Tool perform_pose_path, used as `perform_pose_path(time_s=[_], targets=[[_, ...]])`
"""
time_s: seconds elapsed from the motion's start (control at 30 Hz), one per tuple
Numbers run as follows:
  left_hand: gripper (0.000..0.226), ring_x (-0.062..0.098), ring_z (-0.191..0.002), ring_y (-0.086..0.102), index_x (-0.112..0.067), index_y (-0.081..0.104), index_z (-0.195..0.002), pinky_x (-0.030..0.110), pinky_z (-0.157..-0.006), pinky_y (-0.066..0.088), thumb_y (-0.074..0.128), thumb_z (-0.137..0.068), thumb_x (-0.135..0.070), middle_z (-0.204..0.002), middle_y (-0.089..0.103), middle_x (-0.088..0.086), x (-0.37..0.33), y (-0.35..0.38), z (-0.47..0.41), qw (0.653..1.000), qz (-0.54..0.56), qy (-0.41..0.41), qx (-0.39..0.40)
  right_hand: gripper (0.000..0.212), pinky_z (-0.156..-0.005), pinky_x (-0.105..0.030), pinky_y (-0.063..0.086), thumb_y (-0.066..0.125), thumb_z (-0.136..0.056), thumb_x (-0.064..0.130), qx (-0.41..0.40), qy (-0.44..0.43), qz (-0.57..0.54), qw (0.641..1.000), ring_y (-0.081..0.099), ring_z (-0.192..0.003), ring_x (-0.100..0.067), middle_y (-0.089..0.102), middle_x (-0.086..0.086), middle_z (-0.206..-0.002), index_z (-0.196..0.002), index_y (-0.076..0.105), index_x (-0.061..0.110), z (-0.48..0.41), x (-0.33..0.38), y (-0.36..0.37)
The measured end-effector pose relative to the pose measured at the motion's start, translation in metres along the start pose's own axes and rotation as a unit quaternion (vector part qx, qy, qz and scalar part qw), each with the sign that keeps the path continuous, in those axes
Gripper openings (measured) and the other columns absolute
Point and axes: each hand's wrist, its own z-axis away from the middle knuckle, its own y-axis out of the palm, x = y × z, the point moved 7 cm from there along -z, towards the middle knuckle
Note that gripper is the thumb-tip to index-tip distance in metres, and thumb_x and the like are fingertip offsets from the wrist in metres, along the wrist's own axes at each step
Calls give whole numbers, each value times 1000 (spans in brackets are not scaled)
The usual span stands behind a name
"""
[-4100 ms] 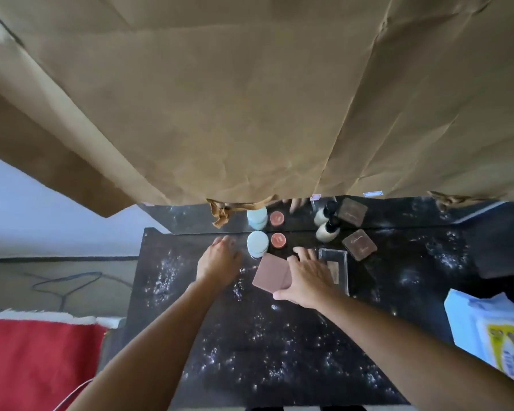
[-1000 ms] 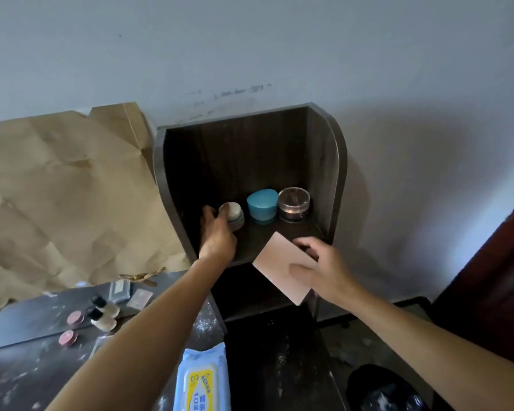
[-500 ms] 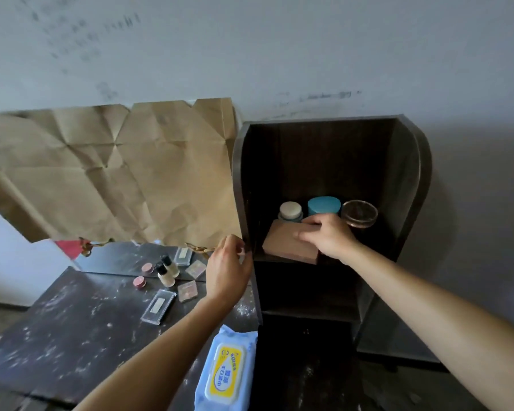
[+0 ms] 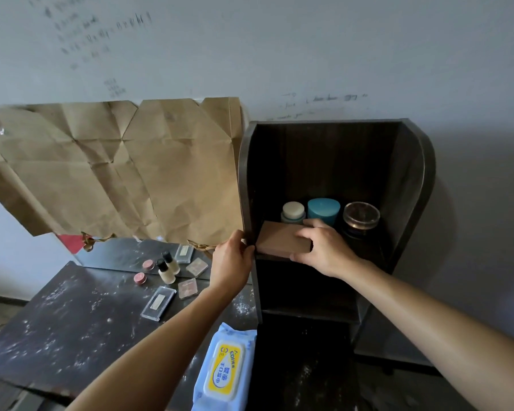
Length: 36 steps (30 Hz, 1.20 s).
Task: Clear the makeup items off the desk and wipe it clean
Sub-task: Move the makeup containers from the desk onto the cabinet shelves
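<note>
Pink flat palette (image 4: 282,240) lies on upper shelf of dark wooden shelf unit (image 4: 416,185), in front of white-lidded jar (image 4: 293,212) and teal jar (image 4: 323,209). My right hand (image 4: 324,250) grasps its right end. My left hand (image 4: 230,264) grips unit's left wall edge. Foundation bottle (image 4: 164,272), clear case (image 4: 158,303), wet-wipes pack (image 4: 224,370) on dusty desk (image 4: 57,330).

Pale wall (image 4: 309,54) scribbled with faint pencil marks; creased brown paper (image 4: 116,173) covering the mirror (image 4: 125,256) behind the dusty dark worktop (image 4: 57,327); dark wooden shelf unit (image 4: 410,179) at its right edge.
</note>
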Motion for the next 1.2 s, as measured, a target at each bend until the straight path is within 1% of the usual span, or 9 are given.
perform_pose_path(time_s=[0.13, 0.3, 0.37, 0.43, 0.5, 0.67, 0.9, 1.03, 1.2], targets=[[19, 31, -83, 61, -7, 60, -105, 37, -70, 47, 61, -88, -13, -85, 69, 9, 3, 2, -1, 1000, -4, 0, 5, 50, -109, -40, 33, 69, -83, 28, -14, -53, 40, 998, 30, -138, -22, 46, -3, -141, -129, 56, 12, -3, 7, 5], [19, 30, -84, 60, -12, 61, -108, 41, -74, 51, 56, -89, -15, -86, 69, 7, 19, 10, 0, 999, -16, -11, 28, 52, -99, -38, 41, 69, -82, 31, -36, -35, 48, 998, 40, -126, -21, 48, -2, -135, -129, 55, 15, 4, 8, 3], [21, 30, -86, 61, -13, 61, -109, 40, -73, 51, 54, -89, -15, -86, 70, 8, 28, 8, 5, 999, -30, -9, 32, 47, -91, -37, 46, 68, -82, 32, -100, -37, 44, 993, 44, -120, -19, 50, 1, -129, -126, 57, 18, 18, 12, -3], [24, 30, -89, 62, -13, 62, -110, 40, -73, 51, 53, -88, -15, -90, 71, 9, 44, 6, 12, 998, -52, -2, 45, 37, -74, -36, 52, 67, -82, 32, -181, -57, 54, 980, 51, -108, -15, 57, 6, -114, -116, 63, 19, 37, 22, -7], [25, 29, -92, 62, -15, 61, -112, 38, -74, 50, 53, -88, -17, -94, 71, 7, 66, 1, 21, 995, -75, -8, 70, 26, -61, -33, 52, 66, -81, 33, -215, -76, 63, 972, 57, -94, -12, 60, 9, -99, -104, 66, 21, 55, 37, 1], [24, 30, -94, 64, -17, 63, -108, 34, -72, 49, 51, -88, -20, -98, 71, 8, 137, -31, 49, 985, -111, -35, 126, 20, -58, -32, 53, 62, -76, 39, -168, -49, 52, 983, 63, -78, -9, 62, 11, -84, -91, 66, 26, 67, 78, 66], [16, 31, -90, 62, -21, 62, -99, 32, -68, 44, 51, -87, -25, -98, 68, 6, 256, -103, 96, 956, -174, -102, 214, 26, -70, -30, 48, 62, -80, 39, -13, 52, 42, 998, 62, -87, -15, 59, 11, -91, -103, 63, 27, 36, 140, 195], [17, 28, -86, 61, -24, 60, -96, 34, -68, 47, 50, -82, -24, -95, 67, 3, 319, -130, 108, 941, -182, -136, 250, 29, -73, -32, 49, 62, -80, 39, 35, 68, 33, 997, 62, -87, -18, 61, 9, -94, -106, 63, 26, 20, 169, 251], [29, 26, -89, 62, -29, 63, -108, 32, -69, 50, 49, -83, -28, -97, 68, 0, 378, -147, 93, 939, -176, -163, 245, 31, -71, -29, 47, 62, -81, 38, 72, 83, 34, 993, 62, -88, -18, 62, 7, -97, -109, 63, 25, -15, 190, 300]])
